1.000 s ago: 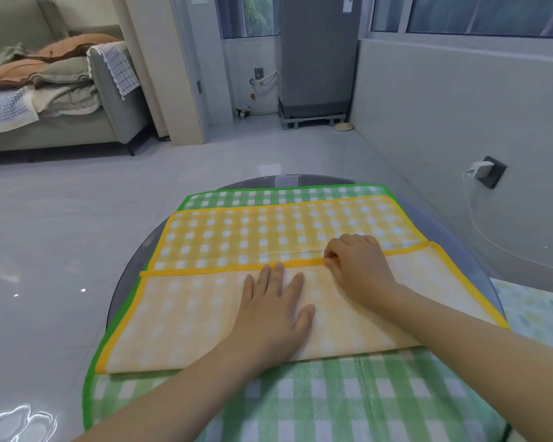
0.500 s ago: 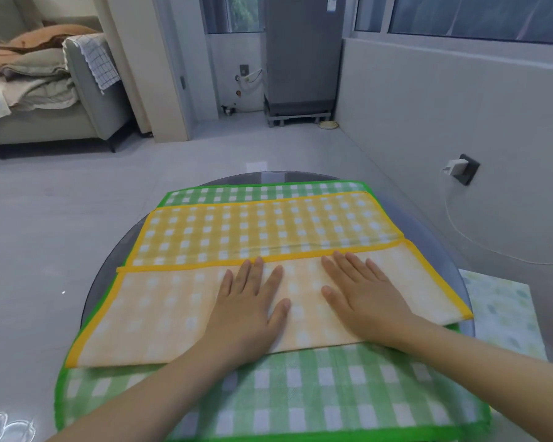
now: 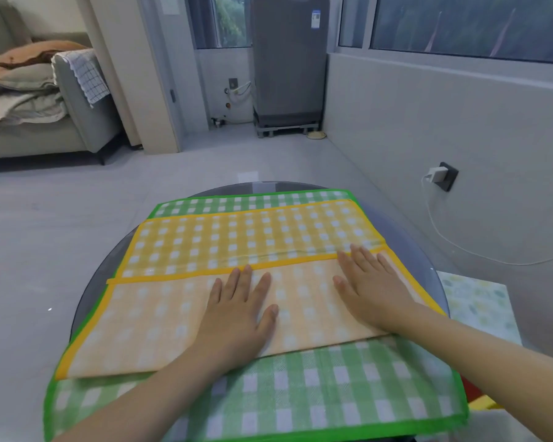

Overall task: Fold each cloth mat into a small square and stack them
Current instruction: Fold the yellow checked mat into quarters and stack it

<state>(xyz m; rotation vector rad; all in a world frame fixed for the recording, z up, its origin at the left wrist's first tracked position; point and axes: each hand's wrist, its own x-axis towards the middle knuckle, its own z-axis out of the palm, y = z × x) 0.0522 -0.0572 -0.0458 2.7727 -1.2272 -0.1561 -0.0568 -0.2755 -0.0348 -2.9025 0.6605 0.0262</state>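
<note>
Far left there's a grey sofa piled with blankets. Nearer, a round glass surface carries a green checked cloth mat spread flat, and on top of it a yellow checked cloth mat with its near half folded over, so the pale underside faces up and its orange edge runs across the middle. The left hand lies palm down on that folded flap, fingers straight and slightly spread, gripping nothing. The right hand is flat too, near the flap's right end, fingertips reaching the fold edge, holding nothing. On the right wall, a white charger sits plugged in.
</note>
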